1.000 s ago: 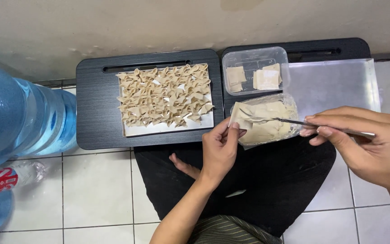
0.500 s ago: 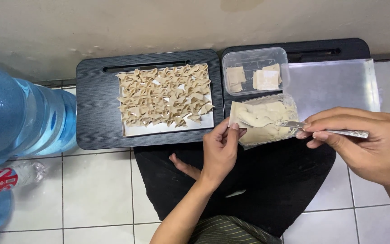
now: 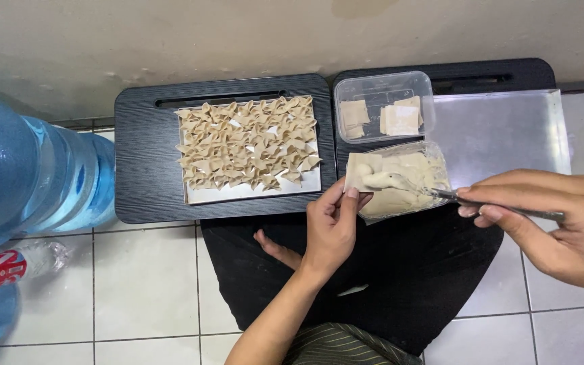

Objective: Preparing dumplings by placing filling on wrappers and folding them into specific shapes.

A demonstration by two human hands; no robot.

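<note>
White floor tiles (image 3: 143, 284) below, pale wall along the top, two black lap trays side by side between them. On the left black tray (image 3: 143, 169), centre-left of the frame: a flat white board (image 3: 251, 192) heaped with folded, bow-shaped dumplings (image 3: 248, 142). On the right black tray (image 3: 495, 71), upper right: a clear plastic tub (image 3: 383, 84) with a few square dough wrappers (image 3: 400, 118) lying flat inside, and beside it a bare metal sheet (image 3: 508, 132). Just below the tub, at centre: a second clear container (image 3: 434, 159) full of pale, creamy filling (image 3: 400, 199). Left hand (image 3: 329, 230), centre of the frame, fingers curled and pinched on one square wrapper (image 3: 361, 172), held at the left edge of the filling container. Right hand (image 3: 562, 226), right edge of the frame, fingers closed around a metal spoon (image 3: 468, 198), its tip down at the filling near the held wrapper. Far left: large blue water jugs (image 3: 28, 176) and a small clear bottle (image 3: 8, 263) lying on the tiles. Black trousers (image 3: 373, 284) at bottom centre.
</note>
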